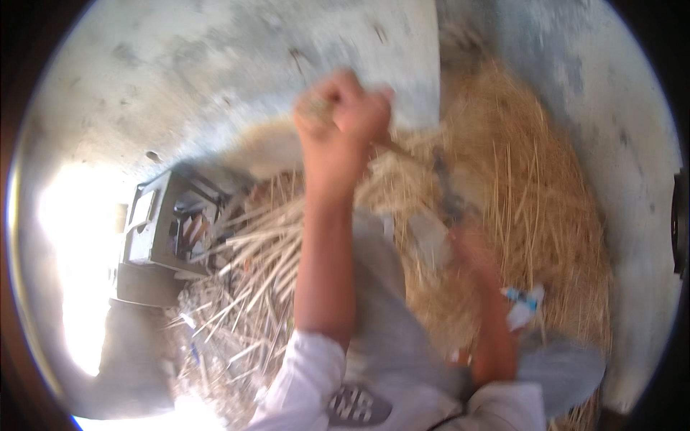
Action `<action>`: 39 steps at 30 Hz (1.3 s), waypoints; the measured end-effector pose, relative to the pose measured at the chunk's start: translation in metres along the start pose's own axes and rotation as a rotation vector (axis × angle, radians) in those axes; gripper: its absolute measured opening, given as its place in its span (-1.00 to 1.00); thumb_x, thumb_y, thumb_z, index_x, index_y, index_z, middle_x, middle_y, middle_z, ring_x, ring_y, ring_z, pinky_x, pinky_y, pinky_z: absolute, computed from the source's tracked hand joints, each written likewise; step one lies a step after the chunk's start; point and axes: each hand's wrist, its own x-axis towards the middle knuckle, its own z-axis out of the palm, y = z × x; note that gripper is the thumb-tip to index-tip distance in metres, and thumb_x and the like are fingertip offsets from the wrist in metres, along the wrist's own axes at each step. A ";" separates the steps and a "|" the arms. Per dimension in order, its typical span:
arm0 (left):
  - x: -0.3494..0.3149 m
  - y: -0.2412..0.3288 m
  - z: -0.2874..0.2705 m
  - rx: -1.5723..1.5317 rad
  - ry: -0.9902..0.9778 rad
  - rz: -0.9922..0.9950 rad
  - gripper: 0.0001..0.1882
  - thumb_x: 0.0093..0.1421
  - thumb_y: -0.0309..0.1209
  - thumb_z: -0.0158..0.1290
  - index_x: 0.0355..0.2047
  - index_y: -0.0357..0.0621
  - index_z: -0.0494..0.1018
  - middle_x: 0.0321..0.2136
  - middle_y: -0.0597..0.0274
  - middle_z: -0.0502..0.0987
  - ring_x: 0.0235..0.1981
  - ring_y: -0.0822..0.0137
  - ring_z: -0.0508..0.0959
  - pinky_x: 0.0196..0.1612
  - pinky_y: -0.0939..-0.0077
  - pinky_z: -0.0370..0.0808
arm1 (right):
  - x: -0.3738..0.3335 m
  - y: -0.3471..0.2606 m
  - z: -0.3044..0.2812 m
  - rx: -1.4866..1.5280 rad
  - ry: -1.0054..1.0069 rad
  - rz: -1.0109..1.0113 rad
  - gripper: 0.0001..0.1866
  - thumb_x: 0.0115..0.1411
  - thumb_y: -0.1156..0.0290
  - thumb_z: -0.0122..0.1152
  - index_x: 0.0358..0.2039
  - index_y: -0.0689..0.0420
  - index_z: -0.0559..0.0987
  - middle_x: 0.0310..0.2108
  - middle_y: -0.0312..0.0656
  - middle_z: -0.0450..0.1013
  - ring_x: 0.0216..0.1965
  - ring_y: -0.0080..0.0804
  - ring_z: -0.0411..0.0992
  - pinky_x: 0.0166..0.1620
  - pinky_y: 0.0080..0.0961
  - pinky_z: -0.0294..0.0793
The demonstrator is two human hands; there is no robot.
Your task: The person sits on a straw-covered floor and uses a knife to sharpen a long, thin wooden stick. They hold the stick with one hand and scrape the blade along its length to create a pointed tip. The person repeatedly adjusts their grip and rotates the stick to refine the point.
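My left hand (pixel 343 115) is raised near the wall, in a fist around a thin brown stick (pixel 399 149) that sticks out to the right. Lower and to the right, my right hand (pixel 471 248) is smeared by motion but looks closed round a dark, narrow, blade-like tool (pixel 447 188). The tool's upper end comes close to the stick; whether they touch cannot be told. Beneath my left forearm fans a loose heap of pale split sticks (pixel 262 269). My grey-clad leg (pixel 381 287) lies between the two forearms.
A large pile of straw-like stalks (pixel 546 194) lies along the right wall. At left stands a grey box-like wooden frame (pixel 154 226) with things inside. A blue-and-white packet (pixel 525 305) rests by my right forearm. A stained pale wall (pixel 215 72) rises ahead.
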 end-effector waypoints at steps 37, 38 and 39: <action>0.001 0.024 0.006 -0.231 0.130 -0.048 -0.50 0.07 -0.72 0.09 -0.71 0.10 0.06 -0.77 0.57 0.14 -0.74 0.64 0.11 -0.65 0.61 0.00 | 0.011 -0.079 -0.081 -0.606 -0.327 0.052 -0.71 0.10 0.23 0.18 -0.43 0.25 0.57 -0.61 -0.15 0.41 -0.55 -0.38 0.36 -0.39 -0.32 0.35; -0.003 0.010 0.000 -0.240 0.171 -0.055 -0.49 0.08 -0.72 0.06 -0.71 0.11 0.04 -0.78 0.55 0.11 -0.77 0.62 0.07 -0.65 0.59 -0.05 | 0.013 -0.064 -0.075 -0.570 -0.309 0.092 -0.73 0.11 0.25 0.18 -0.42 0.25 0.56 -0.61 -0.14 0.41 -0.54 -0.39 0.36 -0.40 -0.31 0.34; -0.005 0.001 -0.007 -0.258 0.179 -0.068 -0.50 0.08 -0.73 0.05 -0.71 0.11 0.03 -0.79 0.54 0.10 -0.77 0.62 0.05 -0.65 0.59 -0.06 | 0.011 -0.040 -0.060 -0.519 -0.257 -0.013 -0.71 0.13 0.24 0.16 -0.43 0.26 0.56 -0.63 -0.14 0.40 -0.57 -0.38 0.37 -0.43 -0.32 0.35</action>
